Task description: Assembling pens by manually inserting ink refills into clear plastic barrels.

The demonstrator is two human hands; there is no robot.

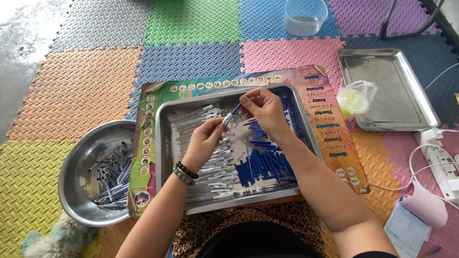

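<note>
Single head cam, looks steeply down from above lap, close range on metal tray (165,143) over foam-mat floor (91,91).

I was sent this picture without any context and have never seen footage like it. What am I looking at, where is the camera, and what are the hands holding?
There is no machine here, just a person sitting on the floor. The one picture comes from a camera worn on their head, looking down at their own two hands.

The left hand and the right hand meet on one small pen part, white with a blue end, held above a metal tray. In that tray lie rows of clear and white pen barrels and a heap of blue pieces. The tray rests on a colourful printed board.

At the left stands a round metal bowl with more pen parts. At the upper right are an empty metal tray, a small plastic bag and a clear tub. All lies on coloured foam mats.
</note>
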